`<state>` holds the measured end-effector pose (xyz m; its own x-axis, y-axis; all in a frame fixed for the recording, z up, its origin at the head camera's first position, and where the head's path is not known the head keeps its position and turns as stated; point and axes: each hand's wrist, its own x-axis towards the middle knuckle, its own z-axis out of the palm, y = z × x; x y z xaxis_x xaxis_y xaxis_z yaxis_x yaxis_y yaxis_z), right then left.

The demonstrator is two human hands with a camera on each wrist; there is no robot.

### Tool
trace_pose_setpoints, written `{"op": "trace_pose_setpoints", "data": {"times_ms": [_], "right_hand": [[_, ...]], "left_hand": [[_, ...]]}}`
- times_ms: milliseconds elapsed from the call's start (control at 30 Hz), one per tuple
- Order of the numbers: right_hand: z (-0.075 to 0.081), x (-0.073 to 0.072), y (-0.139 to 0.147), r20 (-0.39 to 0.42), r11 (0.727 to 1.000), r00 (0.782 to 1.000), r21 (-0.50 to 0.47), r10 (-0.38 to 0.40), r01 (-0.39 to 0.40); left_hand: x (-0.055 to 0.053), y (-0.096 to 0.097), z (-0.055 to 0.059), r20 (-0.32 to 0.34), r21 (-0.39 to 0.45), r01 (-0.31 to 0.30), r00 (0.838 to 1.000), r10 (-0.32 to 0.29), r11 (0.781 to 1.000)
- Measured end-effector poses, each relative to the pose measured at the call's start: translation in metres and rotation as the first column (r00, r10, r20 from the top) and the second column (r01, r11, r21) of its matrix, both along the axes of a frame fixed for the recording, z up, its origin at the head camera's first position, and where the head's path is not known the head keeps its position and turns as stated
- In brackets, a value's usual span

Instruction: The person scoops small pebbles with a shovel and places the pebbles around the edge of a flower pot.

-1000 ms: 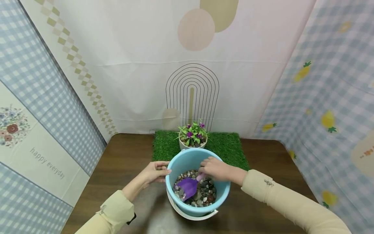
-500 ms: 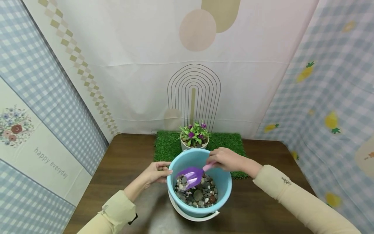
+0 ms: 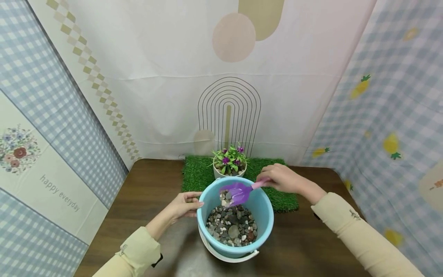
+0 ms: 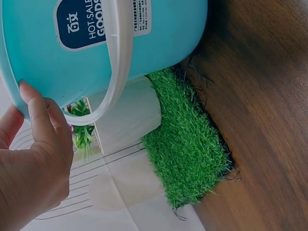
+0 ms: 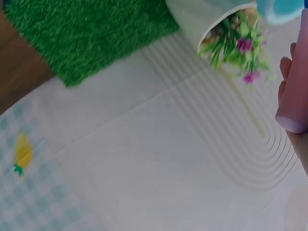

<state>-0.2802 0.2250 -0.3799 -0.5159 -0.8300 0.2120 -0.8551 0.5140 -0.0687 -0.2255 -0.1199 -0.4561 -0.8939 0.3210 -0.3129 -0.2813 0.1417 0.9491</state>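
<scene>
In the head view, my right hand (image 3: pixel 281 179) grips the pink handle (image 3: pixel 258 184) of a purple toy shovel (image 3: pixel 241 195). Small pebbles (image 3: pixel 226 197) lie on its blade, which is over the light blue bucket (image 3: pixel 265 219), around rim height. More grey, white and brown pebbles (image 3: pixel 226 227) cover the bucket's bottom. My left hand (image 3: pixel 180 207) pinches the bucket's left rim between thumb and fingers; the left wrist view shows this grip beside the white bail handle (image 4: pixel 116 72). At the right edge of the right wrist view, fingertips curl round the pink handle (image 5: pixel 296 91).
Behind the bucket stands a white pot (image 3: pixel 221 173) with a purple-flowered plant (image 3: pixel 230 158), on a green artificial grass mat (image 3: pixel 197 173). The brown wooden table (image 3: pixel 152 181) ends at a white patterned cloth (image 3: pixel 166 115). Checked cloths hang on both sides.
My right hand has lifted the shovel up and to the right, out of the pebbles, with some on its blade. My left hand stays on the rim.
</scene>
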Motion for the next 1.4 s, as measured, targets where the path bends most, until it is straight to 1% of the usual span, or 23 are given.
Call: {"op": "trace_pose_setpoints", "data": {"times_ms": [100,233,333,467,567,767,967,1033,1133,1267,1400], "right_hand": [[0.006,-0.005,0.012,0.000,0.998,0.998,-0.007,-0.059,0.059],[0.017,-0.013,0.029,0.035,0.989,0.989,-0.024,-0.143,0.144],[0.025,-0.019,0.040,0.087,0.975,0.972,-0.032,-0.217,0.220],[0.033,-0.029,0.053,0.174,0.952,0.939,-0.029,-0.296,0.305],[0.038,-0.036,0.060,0.213,0.940,0.921,-0.032,-0.325,0.339],[0.046,-0.052,0.070,0.227,0.925,0.905,-0.046,-0.359,0.378],[0.054,-0.069,0.070,0.297,0.893,0.858,-0.035,-0.420,0.449],[0.055,-0.075,0.068,0.311,0.882,0.842,-0.027,-0.441,0.471],[0.053,-0.084,0.066,0.307,0.861,0.821,-0.008,-0.481,0.508],[0.046,-0.093,0.061,0.265,0.841,0.807,0.026,-0.528,0.541],[0.034,-0.101,0.054,0.267,0.830,0.794,0.038,-0.546,0.557]], "left_hand": [[0.000,-0.001,0.000,-0.001,-0.002,0.002,1.000,-0.002,1.000],[0.000,-0.002,-0.001,-0.002,-0.009,-0.002,1.000,0.002,1.000],[0.000,-0.002,-0.002,-0.002,-0.013,-0.006,1.000,0.006,1.000],[0.000,-0.002,-0.001,0.001,-0.013,-0.006,1.000,0.006,1.000],[0.000,-0.003,-0.001,0.000,-0.013,-0.003,1.000,0.003,1.000],[0.001,-0.003,0.001,0.000,-0.010,-0.003,1.000,0.003,1.000],[0.001,-0.004,0.000,0.005,-0.017,0.000,1.000,0.000,1.000],[0.000,-0.003,0.000,0.008,-0.016,0.002,1.000,-0.002,1.000],[-0.001,-0.003,-0.001,0.008,-0.013,0.006,1.000,-0.006,1.000],[-0.001,-0.003,-0.002,0.001,-0.013,0.010,1.000,-0.010,1.000],[-0.002,-0.002,-0.002,0.003,-0.011,0.012,1.000,-0.012,1.000]]}}
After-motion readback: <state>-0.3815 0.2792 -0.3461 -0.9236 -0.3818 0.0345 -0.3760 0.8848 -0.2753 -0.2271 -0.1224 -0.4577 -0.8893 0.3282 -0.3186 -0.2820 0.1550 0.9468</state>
